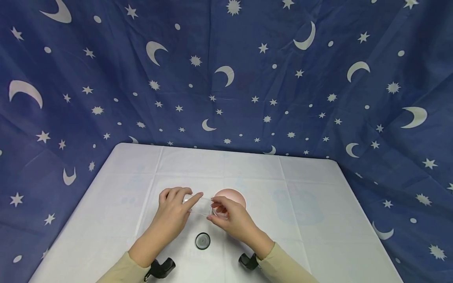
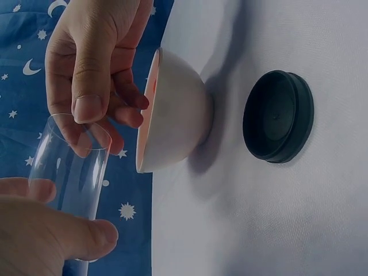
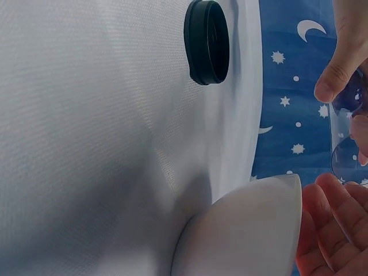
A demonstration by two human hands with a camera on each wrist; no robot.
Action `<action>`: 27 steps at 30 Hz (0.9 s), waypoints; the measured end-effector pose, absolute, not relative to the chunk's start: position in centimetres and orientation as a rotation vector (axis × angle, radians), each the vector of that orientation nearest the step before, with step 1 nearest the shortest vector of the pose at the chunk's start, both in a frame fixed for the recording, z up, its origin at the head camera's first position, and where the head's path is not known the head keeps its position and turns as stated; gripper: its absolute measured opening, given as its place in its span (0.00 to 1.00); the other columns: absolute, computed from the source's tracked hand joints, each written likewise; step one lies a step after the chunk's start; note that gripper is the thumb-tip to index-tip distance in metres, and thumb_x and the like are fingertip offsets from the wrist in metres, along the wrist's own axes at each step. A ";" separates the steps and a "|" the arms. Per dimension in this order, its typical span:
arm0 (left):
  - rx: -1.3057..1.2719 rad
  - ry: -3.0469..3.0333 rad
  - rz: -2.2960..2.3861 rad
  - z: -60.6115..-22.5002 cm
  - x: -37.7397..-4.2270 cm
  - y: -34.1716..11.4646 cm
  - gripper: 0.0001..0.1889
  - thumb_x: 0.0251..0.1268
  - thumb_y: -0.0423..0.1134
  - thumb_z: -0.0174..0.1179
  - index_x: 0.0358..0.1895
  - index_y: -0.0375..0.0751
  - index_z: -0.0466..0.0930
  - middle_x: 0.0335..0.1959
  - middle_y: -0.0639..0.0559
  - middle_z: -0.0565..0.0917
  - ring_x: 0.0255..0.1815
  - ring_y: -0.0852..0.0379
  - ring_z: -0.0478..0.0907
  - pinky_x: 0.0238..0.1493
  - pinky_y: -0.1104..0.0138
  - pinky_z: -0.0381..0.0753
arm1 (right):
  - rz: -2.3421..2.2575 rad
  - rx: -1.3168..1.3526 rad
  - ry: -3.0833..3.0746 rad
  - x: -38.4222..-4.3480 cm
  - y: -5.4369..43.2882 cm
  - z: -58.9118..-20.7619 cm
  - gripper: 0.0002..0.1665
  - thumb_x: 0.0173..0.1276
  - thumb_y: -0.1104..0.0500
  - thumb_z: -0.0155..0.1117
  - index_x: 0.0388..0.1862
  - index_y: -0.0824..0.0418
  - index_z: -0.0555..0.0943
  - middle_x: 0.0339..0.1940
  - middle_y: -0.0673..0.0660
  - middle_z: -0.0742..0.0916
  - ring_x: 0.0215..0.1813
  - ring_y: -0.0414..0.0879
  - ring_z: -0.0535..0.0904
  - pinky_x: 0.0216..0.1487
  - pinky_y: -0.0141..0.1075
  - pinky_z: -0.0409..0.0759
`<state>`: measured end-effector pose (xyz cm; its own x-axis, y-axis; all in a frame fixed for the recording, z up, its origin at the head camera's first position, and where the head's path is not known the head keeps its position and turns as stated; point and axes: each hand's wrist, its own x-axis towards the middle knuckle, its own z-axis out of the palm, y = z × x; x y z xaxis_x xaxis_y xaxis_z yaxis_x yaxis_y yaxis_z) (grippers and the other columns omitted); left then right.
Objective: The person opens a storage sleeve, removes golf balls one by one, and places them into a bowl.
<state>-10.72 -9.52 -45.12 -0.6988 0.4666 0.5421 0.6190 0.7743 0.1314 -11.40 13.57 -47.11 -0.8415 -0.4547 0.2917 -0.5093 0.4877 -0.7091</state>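
A clear cylindrical container (image 1: 201,207) lies sideways between both hands, a little above the table. My left hand (image 1: 171,214) grips its left end, thumb and fingers on opposite sides. At the other end, my right hand (image 1: 236,220) has its thumb and forefinger across the round rim; the remaining fingers curl in beside the mouth, as the left wrist view shows. The container looks see-through along its length. Just behind the right hand stands a bowl (image 2: 181,109), white outside and pink inside, partly hidden by that hand in the head view.
A dark round lid (image 1: 203,241) lies on the white tablecloth (image 1: 311,243), nearer me than the hands. Black wrist-camera mounts (image 1: 163,268) hang by both sleeves. A blue curtain (image 1: 226,98) with moons and stars rises behind the table's far edge.
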 end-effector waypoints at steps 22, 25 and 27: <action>-0.816 -2.453 -0.434 -45.4 -10.8 -9.5 0.35 0.38 0.25 0.74 0.57 0.52 0.80 0.49 0.46 0.75 0.51 0.41 0.70 0.51 0.45 0.60 | 1.277 0.853 -2.654 -11.3 13.6 -47.2 0.27 0.60 0.53 0.73 0.56 0.58 0.77 0.41 0.46 0.83 0.41 0.43 0.81 0.41 0.39 0.82; -0.819 -2.457 -0.430 -45.4 -10.8 -9.5 0.35 0.39 0.25 0.74 0.57 0.52 0.80 0.49 0.46 0.75 0.50 0.41 0.70 0.51 0.45 0.60 | 1.272 0.846 -2.660 -11.3 13.6 -47.2 0.27 0.60 0.53 0.73 0.57 0.58 0.77 0.41 0.46 0.83 0.41 0.44 0.81 0.42 0.38 0.82; -0.818 -2.461 -0.429 -45.3 -10.7 -9.5 0.35 0.39 0.25 0.74 0.57 0.52 0.80 0.49 0.46 0.75 0.50 0.41 0.70 0.51 0.45 0.60 | 1.269 0.842 -2.661 -11.3 13.6 -47.2 0.27 0.60 0.52 0.73 0.57 0.58 0.77 0.41 0.46 0.83 0.41 0.44 0.81 0.42 0.38 0.82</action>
